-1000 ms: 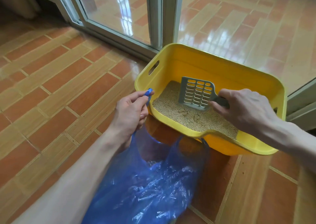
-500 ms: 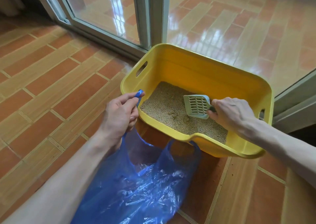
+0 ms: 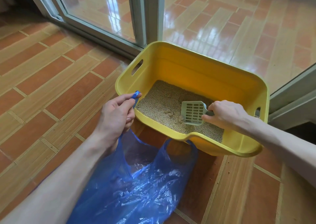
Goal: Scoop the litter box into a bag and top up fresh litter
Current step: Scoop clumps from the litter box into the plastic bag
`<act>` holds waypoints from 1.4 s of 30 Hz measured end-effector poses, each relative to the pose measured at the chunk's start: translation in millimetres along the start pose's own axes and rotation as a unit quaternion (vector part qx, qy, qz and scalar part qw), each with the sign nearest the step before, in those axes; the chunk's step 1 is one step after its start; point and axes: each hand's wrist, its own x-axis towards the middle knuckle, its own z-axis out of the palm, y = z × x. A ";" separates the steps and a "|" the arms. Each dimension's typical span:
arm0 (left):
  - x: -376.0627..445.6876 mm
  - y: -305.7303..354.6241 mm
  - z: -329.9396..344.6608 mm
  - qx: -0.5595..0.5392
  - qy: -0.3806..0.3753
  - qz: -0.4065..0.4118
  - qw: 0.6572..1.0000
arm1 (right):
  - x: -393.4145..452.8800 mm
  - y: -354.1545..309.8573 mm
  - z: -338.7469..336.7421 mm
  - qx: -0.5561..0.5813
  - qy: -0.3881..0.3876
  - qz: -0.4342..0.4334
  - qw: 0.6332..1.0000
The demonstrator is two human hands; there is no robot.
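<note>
My right hand (image 3: 224, 115) grips the scoop (image 3: 193, 112) by its stiff, light handle, blade down in loose litter (image 3: 159, 104) inside the yellow box (image 3: 196, 70). My left hand (image 3: 116, 116) pinches the limp, slippery blue bag (image 3: 136, 189) by one handle loop, the best hold

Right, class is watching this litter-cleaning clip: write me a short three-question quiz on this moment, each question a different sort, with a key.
1. True or false: the scoop lies in the litter inside the yellow litter box.
2. Which hand pinches a handle of the blue bag? A) left hand B) right hand C) neither
3. Fill in: the small clumps in the litter sit just to the ___ of the scoop's slotted head, as the camera sees it.

Key: 1 true; 2 A; 3 left
</note>
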 end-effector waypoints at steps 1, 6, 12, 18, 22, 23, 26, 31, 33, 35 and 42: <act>-0.1 -0.1 -0.4 0.001 0.000 0.000 1.000 | 0.9 -0.8 0.1 0.017 -0.020 0.004 1.000; -2.2 0.3 -0.9 0.001 0.002 -0.001 1.000 | 5.9 -7.3 4.0 0.079 -0.091 -0.007 0.993; -6.1 1.3 -2.1 0.013 0.001 0.003 1.000 | 13.7 -19.8 11.1 0.149 -0.145 -0.016 0.978; -8.6 1.8 -4.4 0.020 -0.001 0.004 1.000 | 14.8 -31.8 16.0 0.220 -0.201 -0.011 0.954; -9.4 1.7 -6.0 0.027 0.005 0.006 1.000 | 14.5 -31.8 26.4 0.333 -0.256 0.036 0.907; -9.2 1.7 -6.4 0.027 0.005 0.005 1.000 | 13.3 -32.2 26.4 0.345 -0.262 0.041 0.901; -8.5 1.5 -6.3 0.024 0.005 0.006 1.000 | 11.2 -33.3 23.7 0.362 -0.270 0.051 0.891; -9.0 -0.2 -4.9 0.020 0.006 0.008 1.000 | 8.8 -29.0 20.1 0.381 -0.278 0.060 0.880; -9.0 -0.1 -4.1 0.022 0.003 0.009 1.000 | 6.3 -25.6 18.1 0.383 -0.275 0.059 0.880; -9.1 0.1 -4.0 0.025 0.001 0.009 1.000 | 3.4 -21.1 16.6 0.381 -0.265 0.061 0.883; -11.4 1.6 -4.6 0.022 -0.001 0.011 1.000 | -5.9 -15.1 6.4 0.260 -0.179 0.053 0.948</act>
